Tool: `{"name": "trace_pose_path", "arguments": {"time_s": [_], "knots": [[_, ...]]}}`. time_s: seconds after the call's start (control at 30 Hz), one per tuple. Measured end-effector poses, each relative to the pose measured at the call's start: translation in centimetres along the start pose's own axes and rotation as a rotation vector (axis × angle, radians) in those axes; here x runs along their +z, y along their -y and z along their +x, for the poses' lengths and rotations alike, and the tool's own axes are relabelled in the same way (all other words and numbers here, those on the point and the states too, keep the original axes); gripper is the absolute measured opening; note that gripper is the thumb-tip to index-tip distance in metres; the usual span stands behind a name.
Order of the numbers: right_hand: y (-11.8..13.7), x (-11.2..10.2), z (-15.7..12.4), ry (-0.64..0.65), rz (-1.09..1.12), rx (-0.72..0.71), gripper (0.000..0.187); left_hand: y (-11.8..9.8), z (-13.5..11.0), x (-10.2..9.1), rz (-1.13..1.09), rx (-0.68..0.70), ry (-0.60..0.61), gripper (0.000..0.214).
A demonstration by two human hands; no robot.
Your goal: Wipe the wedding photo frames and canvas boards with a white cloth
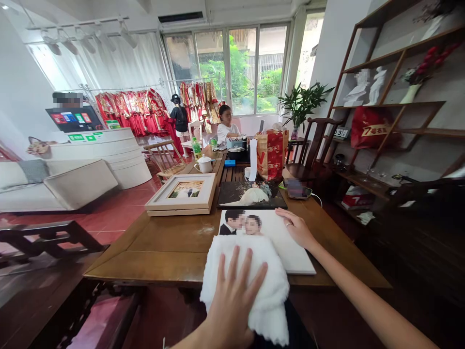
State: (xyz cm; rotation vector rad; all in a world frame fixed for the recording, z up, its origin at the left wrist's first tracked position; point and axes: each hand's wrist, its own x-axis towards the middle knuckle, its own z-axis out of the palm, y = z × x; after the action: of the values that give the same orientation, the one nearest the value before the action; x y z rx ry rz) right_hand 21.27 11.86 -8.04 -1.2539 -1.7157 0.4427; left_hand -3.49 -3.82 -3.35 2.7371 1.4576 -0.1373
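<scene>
My left hand (234,293) lies flat with spread fingers on a fluffy white cloth (269,257). That cloth covers the lower left of a white photo panel (294,254), which shows a couple in wedding dress, and hangs over the table's front edge. At the panel's upper right edge rests my right hand (296,229), fingers stretched out and a ring on one of them. Directly behind lies a dark photo panel (232,194) with a figure in a white gown. To the left, a white-framed photo (186,190) sits on top of another frame.
On the wooden table (145,252) stand a lidded white cup (204,164), a green-labelled bottle (196,148), a red and brown paper bag (271,155) and a phone (298,188) with a cable. A person (227,127) sits at the far end. Shelves (399,116) line the right wall.
</scene>
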Motion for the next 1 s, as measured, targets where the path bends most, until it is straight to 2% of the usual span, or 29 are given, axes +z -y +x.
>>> {"name": "trace_pose_path", "arguments": {"time_s": [0.07,0.17,0.3,0.37,0.47,0.67,0.77,0.87,1.0], "knots": [[0.0,0.0,0.0,0.009,-0.006,-0.007,0.043,0.8,1.6,-0.1,-0.012,0.000,-0.060,0.105],[0.0,-0.1,0.0,0.017,-0.018,-0.011,0.043,2.7,5.3,-1.4,-0.022,-0.019,-0.108,0.092],[0.2,-0.1,0.0,0.008,-0.022,-0.008,0.041,5.3,10.7,-3.4,-0.006,-0.139,-0.125,0.074],[0.2,-0.1,0.0,0.002,-0.020,-0.007,0.041,5.7,12.3,-3.9,0.001,-0.200,-0.145,0.070],[0.3,-0.1,0.0,-0.003,-0.008,-0.007,0.041,4.7,12.1,-3.3,0.003,-0.211,-0.161,0.072],[0.5,0.0,0.0,0.005,0.006,-0.003,0.043,-0.4,5.5,-0.2,-0.044,-0.045,-0.159,0.094],[0.6,0.0,0.0,0.010,-0.004,0.007,0.044,-1.6,3.6,0.6,-0.058,0.041,-0.131,0.100],[0.6,-0.1,0.0,0.012,-0.010,0.005,0.043,-1.2,4.7,0.2,-0.051,0.044,-0.130,0.097],[0.3,-0.2,0.1,0.021,0.013,-0.018,0.042,0.7,9.4,-1.7,-0.008,-0.019,-0.138,0.084]]}}
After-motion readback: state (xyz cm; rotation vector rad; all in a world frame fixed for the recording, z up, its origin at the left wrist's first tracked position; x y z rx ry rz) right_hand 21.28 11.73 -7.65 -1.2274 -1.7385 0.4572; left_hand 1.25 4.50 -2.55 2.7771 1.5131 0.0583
